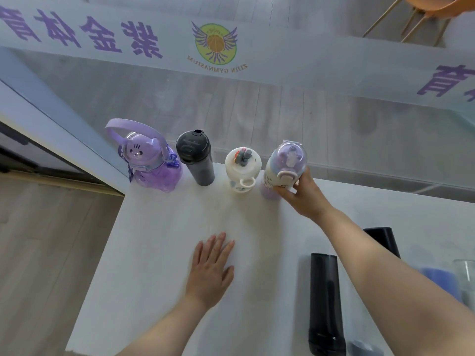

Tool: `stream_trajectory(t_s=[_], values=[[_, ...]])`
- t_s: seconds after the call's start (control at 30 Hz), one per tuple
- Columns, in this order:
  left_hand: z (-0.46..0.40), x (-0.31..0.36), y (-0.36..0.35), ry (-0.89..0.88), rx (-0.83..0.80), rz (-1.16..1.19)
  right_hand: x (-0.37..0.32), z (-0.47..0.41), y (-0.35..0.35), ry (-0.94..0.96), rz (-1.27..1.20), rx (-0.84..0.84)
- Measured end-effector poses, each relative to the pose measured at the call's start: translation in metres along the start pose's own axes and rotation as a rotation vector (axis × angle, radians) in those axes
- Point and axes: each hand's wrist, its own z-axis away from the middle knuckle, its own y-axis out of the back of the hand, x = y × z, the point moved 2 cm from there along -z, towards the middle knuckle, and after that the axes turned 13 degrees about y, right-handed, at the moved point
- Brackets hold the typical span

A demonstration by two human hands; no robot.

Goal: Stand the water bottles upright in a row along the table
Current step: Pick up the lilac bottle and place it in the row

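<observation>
White table [159, 253] bearing 4 upright bottles in a row along its far edge: purple cat bottle [151, 160], grey shaker [196, 158], white bottle [243, 169], and lilac bottle [281, 168]. Right hand [305, 194] wraps the lilac bottle from its right side, fingers closed around the body below the clear lid. Left hand [212, 271] lies flat on the table, fingers extended, holding nothing. Near the right edge, a black bottle [325, 304] lies on its side; a second dark bottle [383, 240] shows behind the right forearm.
</observation>
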Motion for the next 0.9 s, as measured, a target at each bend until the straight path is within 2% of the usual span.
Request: stream_trajectory(t_s=[0.33,0.53,0.73,0.9], values=[[-0.001,0.000,-0.006,-0.004,0.082,-0.031,0.006,-0.005,0.006,-0.042,0.023,-0.043],[0.000,0.001,-0.007,-0.001,0.107,-0.023,0.006,0.011,0.013,-0.025,0.131,-0.045],[0.000,0.001,-0.009,0.012,0.119,0.008,0.015,0.078,0.024,-0.028,0.282,-0.045],[0.011,0.027,-0.013,0.107,0.127,0.094,0.022,0.155,0.031,0.084,0.404,-0.210]])
